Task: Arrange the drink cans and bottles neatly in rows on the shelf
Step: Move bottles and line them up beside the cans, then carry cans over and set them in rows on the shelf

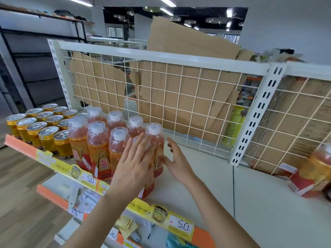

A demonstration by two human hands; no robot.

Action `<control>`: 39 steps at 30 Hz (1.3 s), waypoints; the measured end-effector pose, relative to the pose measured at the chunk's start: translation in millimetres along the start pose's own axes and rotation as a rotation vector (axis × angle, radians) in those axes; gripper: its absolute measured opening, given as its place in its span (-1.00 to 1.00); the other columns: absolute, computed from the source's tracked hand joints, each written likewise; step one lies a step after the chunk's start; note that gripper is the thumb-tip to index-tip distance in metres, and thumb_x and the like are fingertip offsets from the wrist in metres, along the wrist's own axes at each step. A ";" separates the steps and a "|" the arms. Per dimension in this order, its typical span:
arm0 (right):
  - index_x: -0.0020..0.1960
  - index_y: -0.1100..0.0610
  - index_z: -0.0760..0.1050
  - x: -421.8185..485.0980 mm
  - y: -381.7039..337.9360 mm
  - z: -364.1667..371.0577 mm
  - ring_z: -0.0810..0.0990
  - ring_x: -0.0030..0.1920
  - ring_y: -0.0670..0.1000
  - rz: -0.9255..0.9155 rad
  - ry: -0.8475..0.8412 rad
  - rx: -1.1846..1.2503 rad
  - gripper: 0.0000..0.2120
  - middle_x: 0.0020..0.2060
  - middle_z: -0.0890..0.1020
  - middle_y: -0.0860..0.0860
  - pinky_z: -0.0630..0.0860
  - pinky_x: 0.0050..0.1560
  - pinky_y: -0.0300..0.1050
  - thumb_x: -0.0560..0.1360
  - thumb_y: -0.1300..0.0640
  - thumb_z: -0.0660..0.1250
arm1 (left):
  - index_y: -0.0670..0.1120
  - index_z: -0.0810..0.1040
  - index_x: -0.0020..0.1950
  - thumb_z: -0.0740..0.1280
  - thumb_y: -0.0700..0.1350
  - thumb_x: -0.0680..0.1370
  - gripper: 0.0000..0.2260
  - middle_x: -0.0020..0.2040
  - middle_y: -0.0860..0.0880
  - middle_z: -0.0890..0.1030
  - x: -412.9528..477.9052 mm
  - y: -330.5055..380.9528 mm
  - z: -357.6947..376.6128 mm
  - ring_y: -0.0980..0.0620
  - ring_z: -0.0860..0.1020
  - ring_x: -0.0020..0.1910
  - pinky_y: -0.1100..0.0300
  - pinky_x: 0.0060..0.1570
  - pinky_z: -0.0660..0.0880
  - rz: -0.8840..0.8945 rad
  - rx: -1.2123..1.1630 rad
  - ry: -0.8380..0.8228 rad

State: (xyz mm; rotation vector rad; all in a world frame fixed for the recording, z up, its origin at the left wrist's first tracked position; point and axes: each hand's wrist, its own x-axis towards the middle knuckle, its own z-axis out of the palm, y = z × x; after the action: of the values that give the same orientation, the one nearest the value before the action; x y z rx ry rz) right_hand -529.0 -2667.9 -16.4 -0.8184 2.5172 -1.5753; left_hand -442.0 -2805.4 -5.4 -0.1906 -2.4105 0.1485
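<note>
Orange bottles (98,140) stand at nine o'clock on the shelf (206,176) beside gold cans (39,129): left hand (133,167) open, flat against the front-right pair; right hand (176,161) open, fingers spread, at their three o'clock; best nudged evenly, caps aligned.

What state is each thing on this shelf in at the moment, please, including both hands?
Cans: upright, in rows at the left end of the shelf.
Bottles: upright, capped, grouped right of the cans.
Left hand: open, straight fingers against a front bottle.
Right hand: open, fingers spread beside the rightmost bottle.
Far-right bottle: apart from the group, blurred, pose unclear.
</note>
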 end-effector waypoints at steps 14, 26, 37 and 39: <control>0.35 -0.07 0.32 -193.1 33.3 -139.3 0.35 0.18 -0.23 0.196 0.471 -0.582 -0.57 0.19 0.38 -0.26 0.25 0.18 -0.28 0.50 -0.05 0.28 | -0.08 0.40 0.32 0.13 -0.04 0.45 -0.56 0.30 -0.06 0.47 7.7 75.1 34.3 -0.01 0.35 0.30 0.06 0.30 0.22 0.225 -0.435 -0.211; 0.31 0.03 0.41 -340.8 52.8 -241.9 0.53 -0.02 0.01 0.571 0.822 -0.704 -0.57 0.15 0.49 -0.08 0.37 -0.08 -0.16 0.46 0.09 0.38 | -0.10 0.41 0.32 0.09 0.05 0.46 -0.52 0.26 -0.10 0.51 61.8 185.2 68.7 0.00 0.36 0.20 0.13 0.20 0.20 0.348 -0.617 -0.297; 0.33 0.01 0.38 -364.1 98.2 -339.9 0.42 0.08 -0.12 0.595 0.815 -0.718 -0.56 0.08 0.44 -0.15 0.34 -0.05 -0.20 0.47 0.03 0.36 | 0.00 0.35 0.39 0.11 0.07 0.50 -0.53 0.32 0.03 0.43 116.7 323.3 76.8 0.08 0.33 0.26 0.16 0.24 0.27 0.412 -0.707 -0.307; 0.33 0.00 0.37 -359.6 113.6 -358.9 0.46 0.08 -0.07 0.568 0.788 -0.724 -0.55 0.03 0.44 -0.18 0.35 -0.11 -0.25 0.47 0.02 0.36 | 0.03 0.27 0.45 0.21 -0.01 0.55 -0.55 0.40 0.08 0.33 128.3 353.0 76.6 0.08 0.27 0.35 0.23 0.30 0.12 0.433 -0.746 -0.326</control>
State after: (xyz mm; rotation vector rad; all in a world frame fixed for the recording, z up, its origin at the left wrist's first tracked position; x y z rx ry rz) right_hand -382.0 -2168.5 -22.1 0.6622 3.4408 -0.8621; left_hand -553.8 -2440.0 -35.6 -1.0987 -2.5994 -0.5768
